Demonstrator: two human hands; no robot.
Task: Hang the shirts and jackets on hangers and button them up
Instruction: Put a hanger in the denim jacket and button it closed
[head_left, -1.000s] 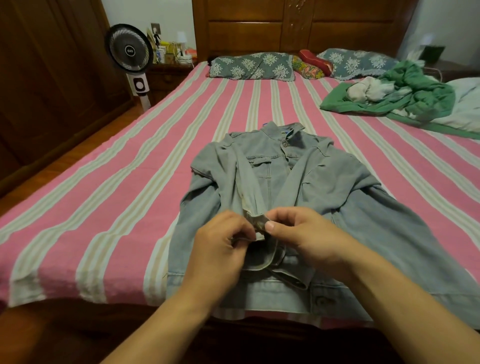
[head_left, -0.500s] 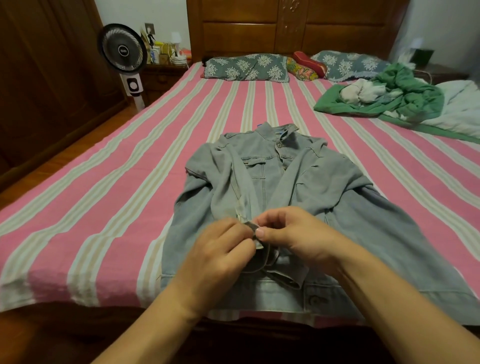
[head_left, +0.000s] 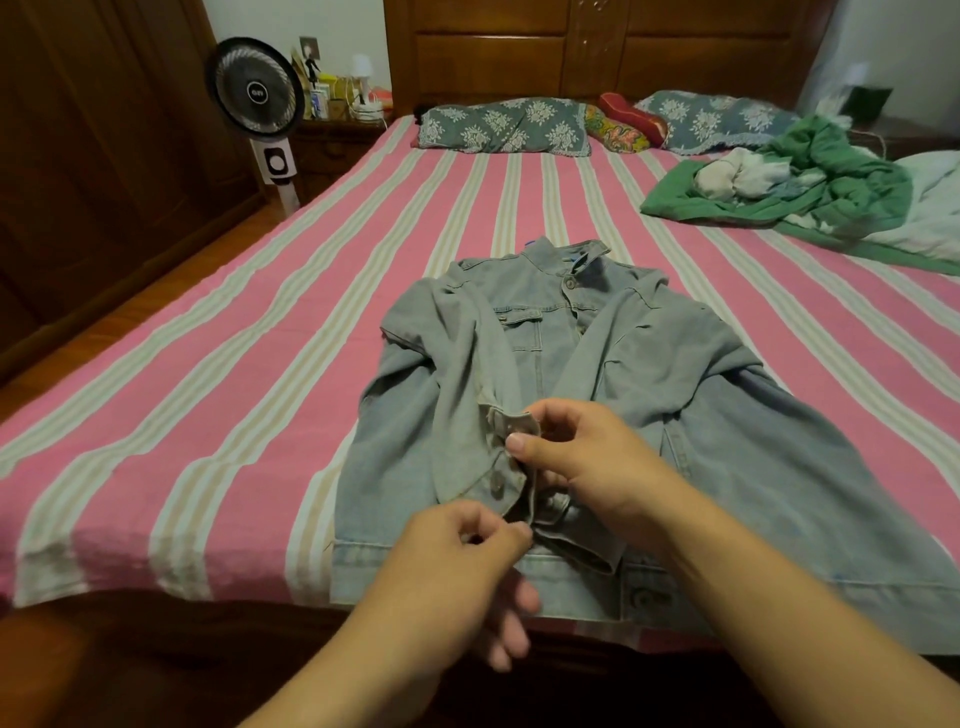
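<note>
A light blue denim jacket (head_left: 649, 364) lies face up on the striped bed (head_left: 208, 364), collar away from me and hem at the near edge. Bits of a blue hanger (head_left: 575, 266) show inside the collar. The top collar button is done up; lower down the front panels overlap loosely. My right hand (head_left: 597, 457) pinches the front placket at mid-chest between thumb and forefinger. My left hand (head_left: 457, 566) sits lower, thumb and forefinger pinched at the placket's edge near the hem, just below a button (head_left: 497, 484).
A heap of green and pale clothes (head_left: 810, 176) lies at the bed's far right. Pillows (head_left: 504, 127) line the wooden headboard. A standing fan (head_left: 257, 85) and a cluttered nightstand (head_left: 337, 140) are at the left, beside a dark wardrobe (head_left: 104, 130).
My left hand has left the spot where both hands met and dropped toward the hem. The right hand keeps its pinch on the placket.
</note>
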